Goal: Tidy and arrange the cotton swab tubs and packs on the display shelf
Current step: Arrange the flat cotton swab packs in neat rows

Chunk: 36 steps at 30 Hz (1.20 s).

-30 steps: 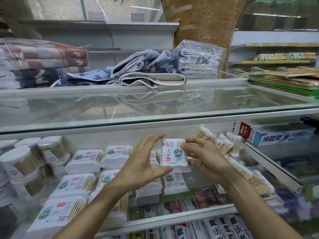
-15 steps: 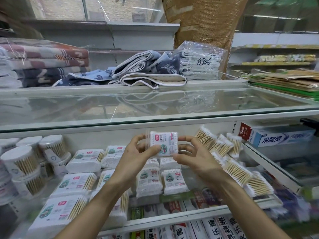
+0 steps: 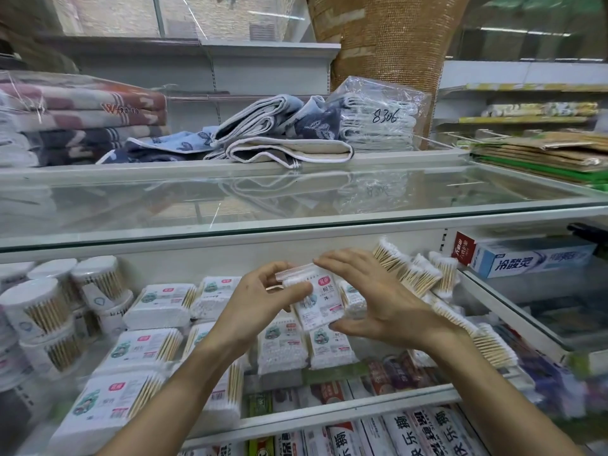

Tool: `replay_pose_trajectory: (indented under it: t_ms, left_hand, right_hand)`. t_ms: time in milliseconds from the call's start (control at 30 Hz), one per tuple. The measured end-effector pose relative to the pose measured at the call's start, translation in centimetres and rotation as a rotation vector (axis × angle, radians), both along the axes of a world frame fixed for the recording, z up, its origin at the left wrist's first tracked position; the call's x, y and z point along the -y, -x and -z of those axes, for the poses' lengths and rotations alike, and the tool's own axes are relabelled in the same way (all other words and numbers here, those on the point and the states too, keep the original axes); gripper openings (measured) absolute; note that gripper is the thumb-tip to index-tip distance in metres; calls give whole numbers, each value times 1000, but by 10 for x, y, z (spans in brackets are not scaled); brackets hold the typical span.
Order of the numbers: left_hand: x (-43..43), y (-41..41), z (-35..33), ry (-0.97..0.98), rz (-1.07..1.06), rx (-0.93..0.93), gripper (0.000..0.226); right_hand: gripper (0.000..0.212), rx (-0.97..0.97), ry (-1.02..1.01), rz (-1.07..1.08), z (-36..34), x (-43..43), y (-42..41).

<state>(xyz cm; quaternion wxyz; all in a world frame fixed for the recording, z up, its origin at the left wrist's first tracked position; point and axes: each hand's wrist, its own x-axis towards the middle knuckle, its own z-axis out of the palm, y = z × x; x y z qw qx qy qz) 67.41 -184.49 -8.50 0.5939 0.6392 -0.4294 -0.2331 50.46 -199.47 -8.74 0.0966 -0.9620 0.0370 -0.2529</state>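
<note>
A small white cotton swab pack (image 3: 320, 301) with a red label hangs tilted above the shelf, held between both hands. My left hand (image 3: 260, 301) pinches its upper left corner with thumb and fingers. My right hand (image 3: 378, 301) wraps around its right side, fingers over the top and thumb under the bottom edge. Below it lie flat swab packs (image 3: 283, 345) in rows on the glass display shelf (image 3: 345, 411). Round swab tubs (image 3: 39, 311) stand stacked at the left. Loose clear packs of wooden-stick swabs (image 3: 414, 271) lean in a row at the right.
A glass shelf (image 3: 296, 199) overhangs the swab shelf close above my hands, with folded towels (image 3: 283, 136) on it. Toothpaste boxes (image 3: 526, 258) sit on the right shelf. More boxed goods (image 3: 394, 436) fill the shelf below.
The pack has moved right and tilted as both hands turned it. My right hand has shifted from its right edge to wrap over its top and bottom.
</note>
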Motion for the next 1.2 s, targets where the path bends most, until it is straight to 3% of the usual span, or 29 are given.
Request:
replay_pose_trajectory:
  t_ms: [133,300,367,500,667,900,1000,1200]
  left_hand:
    - [3,-2,2,1,11,63,53]
    - [5,-8,14,-138,110,691,95]
    - [8,-8,21,-232,124,848,94]
    - [12,-6,34,-391,142,925,92]
    - [13,-1,39,-533,158,1127,69]
    - [16,-3,41,-554,138,1181,68]
    - [15,-4,40,-486,160,1086,77]
    - [11,0,31,-209,85,779,50]
  right_hand:
    - [84,-13,-26,39,3,4,2]
    - [86,-110,-221,114,8,15,7]
    - [85,-202,-267,134,12,20,7]
    - [83,-363,-345,130,25,22,5]
    - [77,-450,-297,134,33,18,1]
    - [73,-400,-248,166,34,16,-4]
    - [67,-235,-335,200,26,16,4]
    - [52,197,-263,674,18,58,11]
